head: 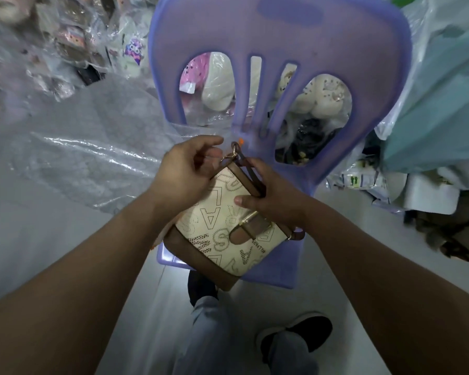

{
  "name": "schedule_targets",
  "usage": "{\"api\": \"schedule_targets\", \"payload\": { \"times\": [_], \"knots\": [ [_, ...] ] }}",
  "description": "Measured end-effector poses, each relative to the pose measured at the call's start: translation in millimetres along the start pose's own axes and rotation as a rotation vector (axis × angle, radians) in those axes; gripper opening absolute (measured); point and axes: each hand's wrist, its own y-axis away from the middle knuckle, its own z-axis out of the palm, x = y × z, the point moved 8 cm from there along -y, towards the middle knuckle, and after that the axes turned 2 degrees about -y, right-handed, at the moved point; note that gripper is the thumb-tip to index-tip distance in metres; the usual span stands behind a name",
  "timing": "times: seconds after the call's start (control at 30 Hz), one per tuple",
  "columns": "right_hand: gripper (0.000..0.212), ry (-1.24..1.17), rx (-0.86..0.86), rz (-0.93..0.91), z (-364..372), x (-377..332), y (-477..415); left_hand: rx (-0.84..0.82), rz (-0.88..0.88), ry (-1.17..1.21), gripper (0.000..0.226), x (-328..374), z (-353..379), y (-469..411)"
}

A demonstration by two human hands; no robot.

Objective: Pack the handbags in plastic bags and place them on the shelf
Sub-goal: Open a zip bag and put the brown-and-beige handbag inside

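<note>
A cream handbag (222,228) with brown trim, printed letters and a gold clasp is held tilted over the seat of a purple plastic chair (279,50). My right hand (271,196) grips its upper right side, thumb across the front, fingers by the brown strap. My left hand (186,171) holds the bag's top left corner near the gold strap clip (232,154). A large sheet of clear plastic (92,158) lies on the floor to the left.
Behind the chair sit wrapped cream and pink bags (217,85). More plastic-wrapped goods (73,44) pile up at the far left. A teal bag (439,104) and boxes crowd the right. My jeans and dark shoe (303,331) are below on the pale floor.
</note>
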Motion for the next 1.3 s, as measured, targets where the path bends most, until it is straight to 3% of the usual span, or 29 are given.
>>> {"api": "schedule_targets", "payload": {
  "times": [0.07, 0.17, 0.23, 0.4, 0.5, 0.6, 0.7, 0.8, 0.93, 1.07, 1.3],
  "knots": [
    [0.066, 0.016, 0.002, -0.003, -1, 1, 1, 0.153, -0.027, -0.02, 0.034, 1, -10, 1],
    [0.064, 0.011, -0.041, -0.021, 4, -3, 0, 0.373, -0.074, 0.246, 0.025, 5, -22, 4],
    [0.063, 0.027, -0.049, -0.034, 7, -6, -1, 0.419, -0.049, 0.365, 0.02, 12, -24, 3],
    [0.058, -0.006, -0.042, -0.012, 8, -10, -6, 0.18, 0.091, 0.301, 0.019, 32, -9, 2],
    [0.051, -0.028, 0.055, 0.01, -5, -4, -5, 0.025, 0.197, 0.053, 0.021, 27, -1, 14],
    [0.069, -0.116, 0.148, 0.045, -17, 2, -5, 0.015, 0.324, -0.214, 0.029, 23, 1, 27],
    [0.095, 0.04, 0.093, -0.074, -13, -14, -11, 0.011, 0.441, -0.329, 0.039, 32, 3, 32],
    [0.087, 0.056, 0.059, -0.152, -4, -29, -13, 0.017, 0.492, -0.365, 0.038, 36, 2, 37],
    [0.068, 0.074, 0.188, -0.175, -10, -30, -7, 0.27, 0.376, -0.251, 0.018, 19, -20, 42],
    [0.057, 0.142, 0.208, -0.213, -6, -33, -3, 0.61, 0.146, -0.191, 0.019, -9, -45, 59],
    [0.055, 0.213, 0.321, -0.293, -7, -38, -2, 0.68, 0.257, 0.004, 0.024, -1, -39, 61]
  ]
}}
